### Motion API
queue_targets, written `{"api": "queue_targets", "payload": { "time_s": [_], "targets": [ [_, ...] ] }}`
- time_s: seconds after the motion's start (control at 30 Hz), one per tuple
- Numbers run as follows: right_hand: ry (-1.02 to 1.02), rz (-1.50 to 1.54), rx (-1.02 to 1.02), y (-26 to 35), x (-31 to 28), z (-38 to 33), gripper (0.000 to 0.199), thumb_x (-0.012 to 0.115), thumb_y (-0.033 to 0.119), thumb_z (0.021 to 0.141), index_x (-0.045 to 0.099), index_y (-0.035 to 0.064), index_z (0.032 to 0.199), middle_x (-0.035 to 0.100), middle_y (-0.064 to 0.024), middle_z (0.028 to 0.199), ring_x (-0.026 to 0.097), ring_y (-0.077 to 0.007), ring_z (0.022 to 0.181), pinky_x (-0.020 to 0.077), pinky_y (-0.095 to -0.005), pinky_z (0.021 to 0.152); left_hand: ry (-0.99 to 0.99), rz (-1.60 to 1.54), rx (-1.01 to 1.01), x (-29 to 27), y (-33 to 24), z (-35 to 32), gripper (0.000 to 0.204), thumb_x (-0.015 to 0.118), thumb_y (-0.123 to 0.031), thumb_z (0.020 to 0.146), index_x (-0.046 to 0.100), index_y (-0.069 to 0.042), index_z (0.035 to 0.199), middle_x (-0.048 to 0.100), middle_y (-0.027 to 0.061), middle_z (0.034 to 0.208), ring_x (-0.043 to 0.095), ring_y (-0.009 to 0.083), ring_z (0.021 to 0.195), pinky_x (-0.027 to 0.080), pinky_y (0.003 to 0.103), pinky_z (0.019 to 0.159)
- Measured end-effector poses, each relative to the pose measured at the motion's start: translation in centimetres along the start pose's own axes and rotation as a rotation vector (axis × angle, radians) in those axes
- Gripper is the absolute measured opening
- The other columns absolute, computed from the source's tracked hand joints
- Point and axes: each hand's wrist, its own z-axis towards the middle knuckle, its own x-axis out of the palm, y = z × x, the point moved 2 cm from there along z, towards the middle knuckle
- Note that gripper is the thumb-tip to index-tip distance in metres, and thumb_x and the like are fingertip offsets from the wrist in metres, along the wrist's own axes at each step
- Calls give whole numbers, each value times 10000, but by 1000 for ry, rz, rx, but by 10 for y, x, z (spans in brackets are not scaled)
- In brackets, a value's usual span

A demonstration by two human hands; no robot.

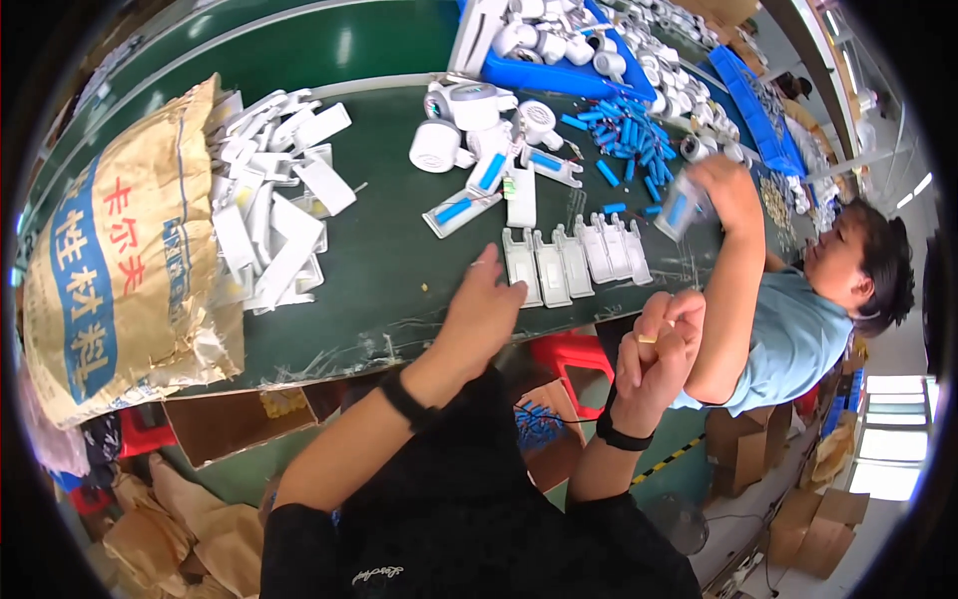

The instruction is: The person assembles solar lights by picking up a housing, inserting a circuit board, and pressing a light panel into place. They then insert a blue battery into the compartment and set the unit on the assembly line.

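Observation:
My left hand point(484, 304) rests on the green table, fingers apart, its fingertips by the left end of a row of white plastic housings point(521, 268). These shallow, tray-like shells lie side by side, several of them, with notched ends pointing away from me. My right hand point(661, 351) is raised at the table's front edge, palm turned up. Its fingers are closed on a small yellowish piece point(648, 339), too small to identify. Black bands circle both my wrists.
Left, a torn paper sack point(130, 250) spills white plastic parts point(284, 225). Beyond the row lie housings with blue cells point(457, 211), round white fan heads point(436, 146) and a blue battery pile point(634, 135). A blue bin point(569, 75) stands behind. At right, a co-worker's hand point(726, 190) holds a housing point(681, 208).

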Motion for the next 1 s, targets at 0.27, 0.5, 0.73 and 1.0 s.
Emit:
{"api": "queue_targets", "payload": {
  "time_s": [0.27,0.5,0.73,1.0],
  "targets": [
    [31,-26,380,-47,16,-14,155,453,97,1020,556,-13,983,341,24,626,247,-50,423,208,-218,329,-258,1058,329,-97,-128,-37,375,687,-88,912,672,-74,1287,563,165,1442,523,325,1353,408,386,1143],
    [358,-502,412,-69,65,-31,204,556,138,1062,691,1,1131,446,100,593,357,23,465,218,-196,421,254,1990,464,-179,-167,70,587,697,34,749,647,-114,1315,551,167,1460,473,399,1364,393,459,1159],
    [104,-492,563,-63,59,-21,302,499,214,1090,657,-22,1192,352,86,534,276,-7,412,233,-201,383,175,1737,1127,-128,-215,23,398,746,-31,789,678,-109,1173,689,112,1277,586,372,1264,456,475,1081],
    [279,333,1226,-115,104,-14,241,597,315,1054,624,76,1036,322,114,591,245,12,436,206,-185,371,-185,1767,1378,-99,-81,-108,258,708,-107,880,668,-195,1120,697,28,1323,543,303,1371,199,575,1225]
  ]
}}
